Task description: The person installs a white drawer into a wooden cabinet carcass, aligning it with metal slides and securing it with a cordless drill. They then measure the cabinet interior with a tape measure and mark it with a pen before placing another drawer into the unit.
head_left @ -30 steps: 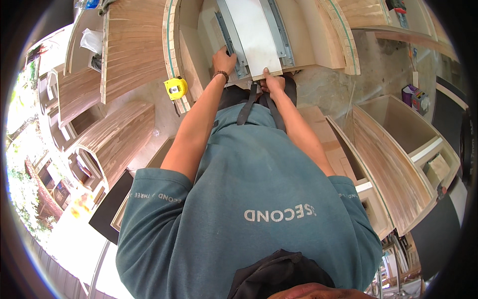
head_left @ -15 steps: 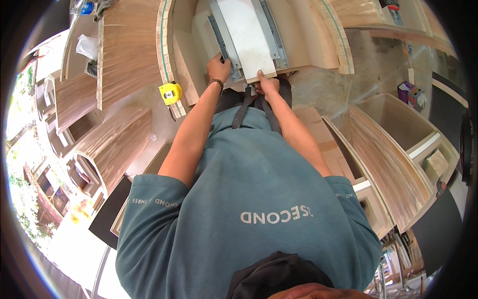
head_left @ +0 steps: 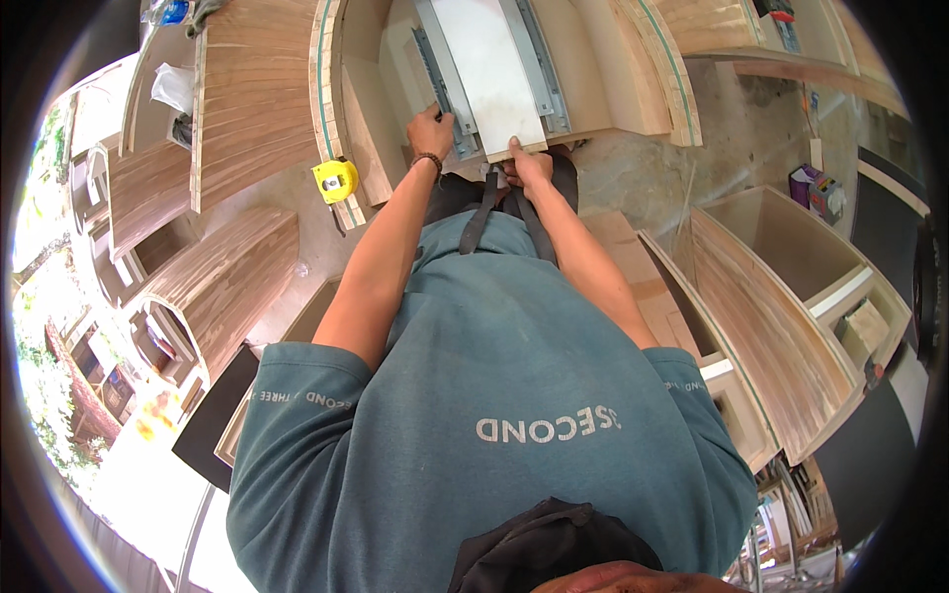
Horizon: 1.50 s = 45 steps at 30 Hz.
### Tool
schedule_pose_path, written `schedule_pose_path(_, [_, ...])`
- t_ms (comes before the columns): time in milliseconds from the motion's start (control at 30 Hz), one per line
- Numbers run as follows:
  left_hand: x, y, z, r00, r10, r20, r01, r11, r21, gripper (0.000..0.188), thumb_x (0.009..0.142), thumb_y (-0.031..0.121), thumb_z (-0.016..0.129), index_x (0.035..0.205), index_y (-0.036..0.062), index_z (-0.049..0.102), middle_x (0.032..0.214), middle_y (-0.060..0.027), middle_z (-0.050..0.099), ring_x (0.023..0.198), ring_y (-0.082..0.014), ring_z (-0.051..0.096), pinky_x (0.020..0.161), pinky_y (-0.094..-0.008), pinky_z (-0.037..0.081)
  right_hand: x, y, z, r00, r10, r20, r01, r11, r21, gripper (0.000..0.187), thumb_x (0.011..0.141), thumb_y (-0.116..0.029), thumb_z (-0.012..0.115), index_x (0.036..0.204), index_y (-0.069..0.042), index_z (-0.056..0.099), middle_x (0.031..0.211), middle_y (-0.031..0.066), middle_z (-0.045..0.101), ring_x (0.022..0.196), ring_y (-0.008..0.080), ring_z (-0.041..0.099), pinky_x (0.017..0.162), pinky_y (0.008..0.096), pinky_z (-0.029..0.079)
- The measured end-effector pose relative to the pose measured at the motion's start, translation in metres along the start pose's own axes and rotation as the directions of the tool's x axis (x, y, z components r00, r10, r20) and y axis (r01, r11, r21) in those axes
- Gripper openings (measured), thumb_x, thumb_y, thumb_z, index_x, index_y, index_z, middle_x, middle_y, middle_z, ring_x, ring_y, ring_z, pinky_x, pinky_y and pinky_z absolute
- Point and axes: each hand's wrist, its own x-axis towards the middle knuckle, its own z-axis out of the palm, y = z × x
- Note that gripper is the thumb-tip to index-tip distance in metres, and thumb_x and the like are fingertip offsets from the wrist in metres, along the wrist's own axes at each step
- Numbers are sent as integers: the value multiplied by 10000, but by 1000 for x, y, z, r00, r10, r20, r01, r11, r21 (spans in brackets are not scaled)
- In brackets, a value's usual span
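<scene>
A long white board (head_left: 491, 79) lies lengthwise inside a wooden cabinet carcass (head_left: 633, 84), with metal drawer slides along both sides. My right hand (head_left: 531, 166) grips the board's near end, thumb on top and fingers curled underneath. At the outer side of the left drawer slide (head_left: 435, 74) is my left hand (head_left: 428, 136), its fingers bent and closed together. Something small and dark shows at those fingertips, too little of it to name. The right drawer slide (head_left: 539, 69) runs along the board's other side, apart from my hands.
A yellow tape measure (head_left: 336, 181) rests on the cabinet's left front edge. More wooden cabinets stand on both sides, including an open one (head_left: 771, 237) at the right. On the concrete floor (head_left: 732, 128) at the far right sits a purple box (head_left: 816, 190).
My left hand has shifted very slightly along the left slide. The right hand keeps its grip on the board's near end, and the view has barely moved.
</scene>
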Motion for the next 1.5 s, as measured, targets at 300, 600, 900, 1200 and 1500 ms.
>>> schedule_pose_path(300, [1,-4,5,997,54,-61,-60,993,-101,321,794,180,622,1037,-23,676,886,-270,687,838,-452,658,787,-488,518,-1,-2,-4,999,-10,50,10,1000,0,411,893,-374,754,946,28,685,781,91,686,611,162,641,479,315,526])
schedule_pose_path(600, [-38,50,2,909,417,-11,-410,899,150,694,774,182,707,1426,120,476,1411,-198,462,1328,-380,424,1090,-463,385,5,-19,-48,954,-200,-224,195,980,-48,565,810,-372,817,1119,64,636,929,124,672,735,170,658,535,291,567])
schedule_pose_path(900, [-69,61,38,797,491,351,-594,742,310,769,748,257,748,1455,173,456,1519,-212,349,1428,-387,316,1178,-503,292,60,-20,-72,885,-423,-193,373,894,-249,634,811,-247,800,1303,74,561,976,155,691,753,188,669,604,305,566])
schedule_pose_path(1200, [-58,69,37,822,498,276,-560,796,230,649,775,252,725,1374,106,522,1416,-205,465,1328,-391,427,1128,-480,360,24,-16,-134,908,-417,34,376,778,-504,467,822,-339,768,1095,34,704,983,162,727,816,228,701,733,356,561])
schedule_pose_path(1500, [-63,86,23,835,501,225,-539,827,159,539,826,224,687,1329,87,553,1348,-181,537,1266,-364,494,1073,-462,417,61,95,-236,950,263,-167,-308,873,-379,621,919,-556,583,1161,6,685,1157,202,700,1094,337,660,895,456,495])
